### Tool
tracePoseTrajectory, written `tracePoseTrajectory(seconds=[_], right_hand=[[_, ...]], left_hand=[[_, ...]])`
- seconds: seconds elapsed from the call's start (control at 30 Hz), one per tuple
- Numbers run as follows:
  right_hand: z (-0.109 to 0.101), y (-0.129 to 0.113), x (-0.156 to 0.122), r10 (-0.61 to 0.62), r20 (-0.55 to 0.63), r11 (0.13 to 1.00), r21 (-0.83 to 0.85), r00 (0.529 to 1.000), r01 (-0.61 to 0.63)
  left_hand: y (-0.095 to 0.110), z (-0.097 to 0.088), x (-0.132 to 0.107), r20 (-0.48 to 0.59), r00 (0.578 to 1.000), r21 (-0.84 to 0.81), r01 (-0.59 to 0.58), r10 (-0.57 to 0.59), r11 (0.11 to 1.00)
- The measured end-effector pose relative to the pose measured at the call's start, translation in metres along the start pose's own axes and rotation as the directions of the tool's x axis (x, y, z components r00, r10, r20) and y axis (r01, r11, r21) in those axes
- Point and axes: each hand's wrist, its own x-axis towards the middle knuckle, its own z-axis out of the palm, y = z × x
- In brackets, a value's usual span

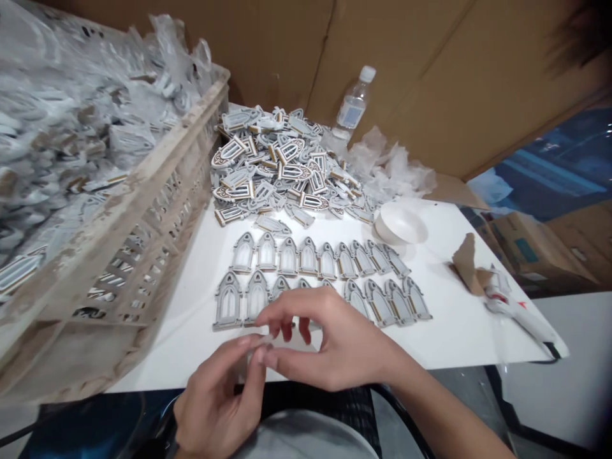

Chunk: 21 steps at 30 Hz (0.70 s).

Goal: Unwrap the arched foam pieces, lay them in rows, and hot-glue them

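Note:
My left hand [222, 389] is at the table's near edge, thumb and index fingertips pinched together on something small and pale, too blurred to name. Close against those fingertips is my right hand [329, 338], its thumb touching near the pinch, its index finger arched away and the other fingers curled apart. Nothing shows clearly in its grip. Just beyond my hands lie two rows of grey arched window-shaped pieces, such as this window piece [228, 303] in the near row and this window piece [287, 256] in the far row. My right hand hides part of the near row.
A heap of window pieces [287, 166] lies at the back of the white table [444, 255]. A plastic crate [157, 191] of bagged pieces stands left. Behind and right are a water bottle [352, 108], crumpled plastic bags [396, 166], a white bowl [400, 223] and a glue gun [516, 312].

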Motion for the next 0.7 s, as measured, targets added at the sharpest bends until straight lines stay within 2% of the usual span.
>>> tracePoseTrajectory(seconds=[0.1, 0.23, 0.47, 0.6, 0.7], right_hand=[[0.004, 0.001, 0.000, 0.032, -0.008, 0.999, 0.029, 0.999, -0.032], [0.009, 0.003, 0.007, 0.018, -0.045, 0.998, 0.054, 0.999, -0.015], [0.017, 0.008, 0.018, 0.041, -0.109, 0.979, 0.201, 0.993, -0.018], [0.016, 0.010, 0.030, 0.098, -0.194, 0.980, 0.189, 0.976, -0.061], [0.018, 0.015, 0.041, 0.124, -0.237, 0.992, 0.055, 0.963, -0.114]], left_hand=[[0.005, 0.001, 0.003, -0.007, 0.991, -0.144, 0.131, -0.134, 0.981], [0.008, -0.002, 0.009, -0.074, 0.982, -0.150, 0.159, -0.171, 0.976], [0.011, -0.017, 0.022, 0.047, 0.934, -0.222, 0.356, -0.355, 0.908], [0.008, -0.022, 0.035, -0.067, 0.915, -0.200, 0.378, -0.398, 0.904], [0.003, -0.025, 0.046, -0.146, 0.888, -0.161, 0.414, -0.436, 0.896]])
